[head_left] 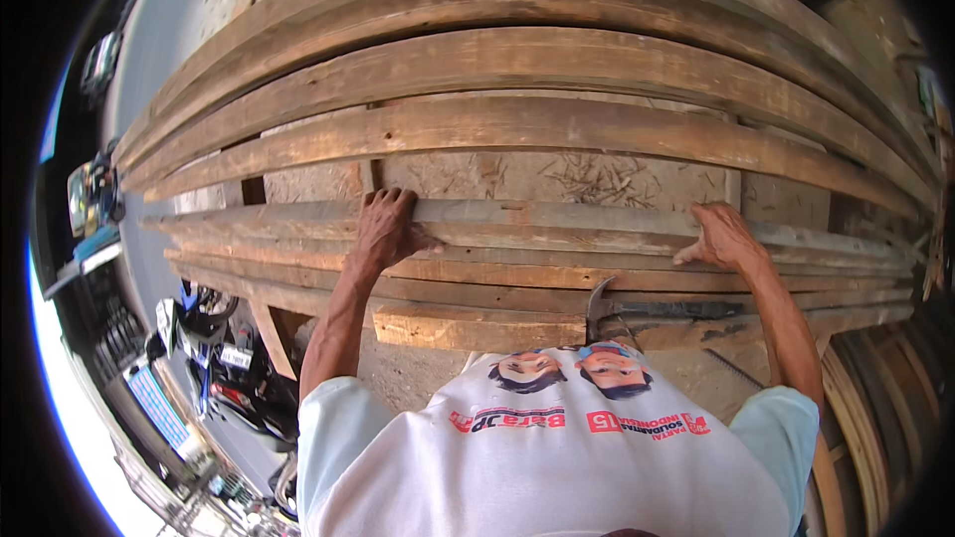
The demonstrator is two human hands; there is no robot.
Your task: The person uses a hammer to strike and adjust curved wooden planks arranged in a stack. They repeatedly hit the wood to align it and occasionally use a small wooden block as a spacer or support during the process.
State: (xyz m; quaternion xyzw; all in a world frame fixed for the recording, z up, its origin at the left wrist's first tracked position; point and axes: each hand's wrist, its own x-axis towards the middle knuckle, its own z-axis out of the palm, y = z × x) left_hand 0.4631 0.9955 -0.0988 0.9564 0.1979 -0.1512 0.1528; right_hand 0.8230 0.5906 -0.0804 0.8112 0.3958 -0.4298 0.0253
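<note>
My left hand [390, 224] grips a long greyish wooden plank [527, 214], fingers curled over its far edge. My right hand [719, 234] holds the same plank farther right, its thumb on the near side. More long boards [497, 268] lie directly beside it toward my body. A curved metal tool [597, 303], partly hidden by my shirt, rests by a short wooden block [477, 326] near my waist.
Several weathered beams [557, 124] span the far side, over a sandy floor strewn with shavings [597, 179]. Parked motorbikes [224, 363] stand at the left beside a road [159, 60]. More stacked boards [851, 418] lie at the lower right.
</note>
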